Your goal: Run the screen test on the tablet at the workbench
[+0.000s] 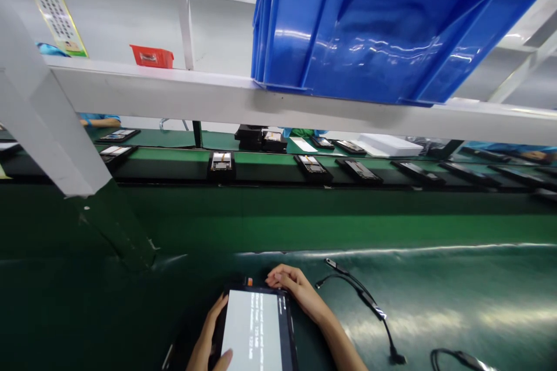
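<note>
A tablet (pixel 255 330) with a lit white screen and lines of text lies on the green mat at the bottom centre. My left hand (pixel 212 333) grips its left edge, thumb resting on the screen's lower left. My right hand (pixel 292 284) is curled over the tablet's top right corner, fingers bent against the frame. Both hands hold the tablet.
Black cables (pixel 368 301) lie on the green mat (pixel 456 301) right of the tablet. Beyond runs a conveyor belt (pixel 261 171) carrying several open devices (pixel 221 163). A stack of blue bins (pixel 374 23) sits on a white shelf rail (pixel 174 95) overhead. A white post (pixel 43 122) slants at left.
</note>
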{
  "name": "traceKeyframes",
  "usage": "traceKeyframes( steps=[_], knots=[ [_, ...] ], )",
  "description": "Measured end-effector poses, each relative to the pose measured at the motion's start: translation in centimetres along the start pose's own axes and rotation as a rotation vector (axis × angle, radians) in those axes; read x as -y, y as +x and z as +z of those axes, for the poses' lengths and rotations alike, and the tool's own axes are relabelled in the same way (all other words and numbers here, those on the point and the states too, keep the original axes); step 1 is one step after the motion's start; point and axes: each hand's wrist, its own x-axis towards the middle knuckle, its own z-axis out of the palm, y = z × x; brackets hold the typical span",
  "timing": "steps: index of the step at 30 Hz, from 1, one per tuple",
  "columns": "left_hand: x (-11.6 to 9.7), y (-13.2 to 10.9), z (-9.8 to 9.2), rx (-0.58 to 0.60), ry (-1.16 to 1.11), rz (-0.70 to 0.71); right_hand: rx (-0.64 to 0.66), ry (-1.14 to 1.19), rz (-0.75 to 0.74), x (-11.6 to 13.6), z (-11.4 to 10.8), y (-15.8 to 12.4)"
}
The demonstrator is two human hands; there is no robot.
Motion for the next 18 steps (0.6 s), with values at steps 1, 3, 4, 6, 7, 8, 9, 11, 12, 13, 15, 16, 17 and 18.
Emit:
traceKeyframes(
  steps=[1, 3, 4, 6, 7, 8, 9, 11, 12, 13, 15, 16, 17, 18],
  knots=[
    [0.1, 0.0, 0.0, -0.007, -0.005, 0.005, -0.001, -0.004, 0.003, 0.0, 0.0, 0.0],
    [0.4, 0.0, 0.0, -0.022, -0.02, 0.013, -0.003, -0.011, 0.01, 0.0, 0.1, 0.0],
    [0.6, 0.0, -0.1, -0.029, -0.03, 0.006, -0.007, -0.015, 0.011, 0.0, 0.1, 0.0],
    [1.0, 0.1, -0.3, -0.039, -0.055, -0.035, -0.011, -0.044, 0.01, -0.1, 0.3, 0.0],
    [1.1, 0.2, -0.4, -0.041, -0.065, -0.062, -0.01, -0.071, 0.006, -0.1, 0.3, 0.1],
    [1.2, 0.3, -0.6, -0.037, -0.066, -0.087, -0.007, -0.109, 0.003, -0.1, 0.4, 0.2],
    [1.3, 0.4, -0.7, -0.028, -0.056, -0.104, 0.001, -0.157, 0.004, 0.0, 0.4, 0.4],
    [1.2, 0.7, -0.9, 0.015, 0.002, -0.114, 0.03, -0.249, 0.026, 0.3, 0.5, 1.0],
    [1.1, 0.8, -1.0, 0.046, 0.043, -0.113, 0.054, -0.29, 0.047, 0.5, 0.6, 1.5],
    [0.9, 1.0, -1.1, 0.076, 0.08, -0.11, 0.086, -0.329, 0.069, 0.8, 0.8, 2.1],
    [0.5, 1.2, -1.4, 0.117, 0.119, -0.104, 0.162, -0.396, 0.103, 1.3, 1.4, 3.4],
    [0.2, 1.2, -1.6, 0.125, 0.116, -0.103, 0.199, -0.429, 0.113, 1.5, 1.7, 4.0],
    [0.0, 1.3, -1.7, 0.124, 0.1, -0.102, 0.23, -0.459, 0.121, 1.7, 2.1, 4.7],
    [-0.2, 1.4, -1.8, 0.117, 0.079, -0.102, 0.254, -0.483, 0.129, 1.8, 2.6, 5.3]
  ],
)
